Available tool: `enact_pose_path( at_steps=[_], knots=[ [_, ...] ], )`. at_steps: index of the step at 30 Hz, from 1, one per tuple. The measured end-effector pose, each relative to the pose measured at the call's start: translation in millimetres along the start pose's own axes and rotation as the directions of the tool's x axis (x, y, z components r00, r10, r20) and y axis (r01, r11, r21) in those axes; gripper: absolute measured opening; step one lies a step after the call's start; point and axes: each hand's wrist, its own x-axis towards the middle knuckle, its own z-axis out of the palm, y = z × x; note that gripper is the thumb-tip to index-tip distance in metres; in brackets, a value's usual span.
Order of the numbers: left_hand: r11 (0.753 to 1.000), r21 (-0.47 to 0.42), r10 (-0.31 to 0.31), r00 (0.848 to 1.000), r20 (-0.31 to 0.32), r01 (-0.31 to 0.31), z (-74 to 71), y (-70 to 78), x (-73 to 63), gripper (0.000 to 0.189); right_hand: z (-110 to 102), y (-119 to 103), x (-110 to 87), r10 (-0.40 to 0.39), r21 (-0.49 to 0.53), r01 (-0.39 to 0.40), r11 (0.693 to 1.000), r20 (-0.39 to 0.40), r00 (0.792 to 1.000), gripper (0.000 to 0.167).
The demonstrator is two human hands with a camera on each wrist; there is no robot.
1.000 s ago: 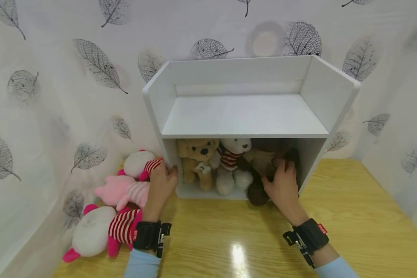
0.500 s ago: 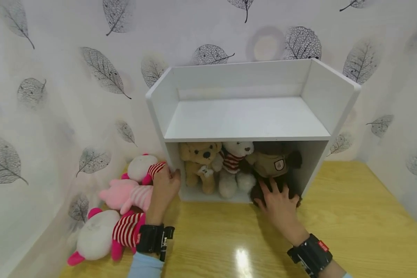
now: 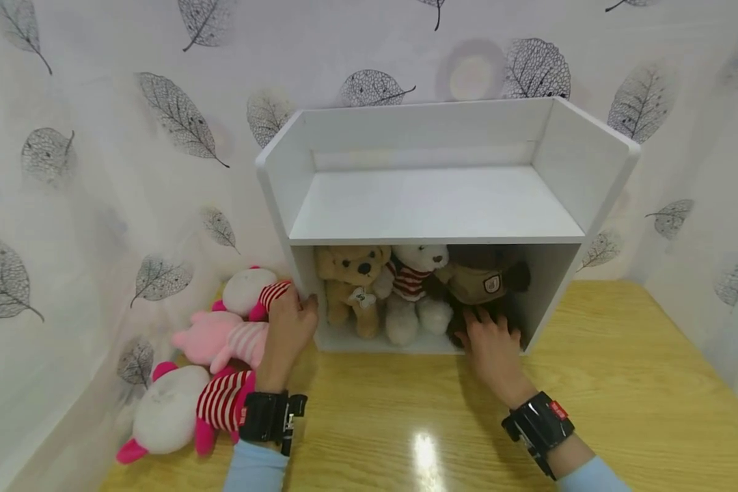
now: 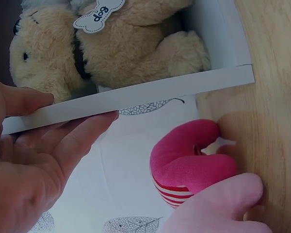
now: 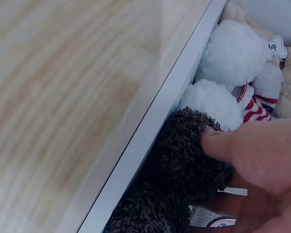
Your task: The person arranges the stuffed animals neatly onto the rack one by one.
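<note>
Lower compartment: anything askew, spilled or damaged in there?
Nothing stands out. The tan dog, white plush and brown plush sit side by side, the right hand at the brown one's legs; no spill or damage shows.

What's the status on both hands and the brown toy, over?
Left hand grips shelf edge. Right hand on brown toy, at its legs. Brown toy inside lower compartment. White toy close beside, not blocking.

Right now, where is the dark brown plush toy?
In the head view, the dark brown plush toy sits in the white shelf, lower right, beside the white plush, with the right hand touching it.
</note>
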Motion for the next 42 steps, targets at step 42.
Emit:
enact_pose_path(
  at_steps=[42],
  knots=[
    [0.999,0.042,-0.004,1.0,0.002,0.004,-0.8,1.9,-5.5,0.017,-22,37,-1.6,-0.081,0.163,0.135,0.977,-0.3,0.95,0.032]
  ],
)
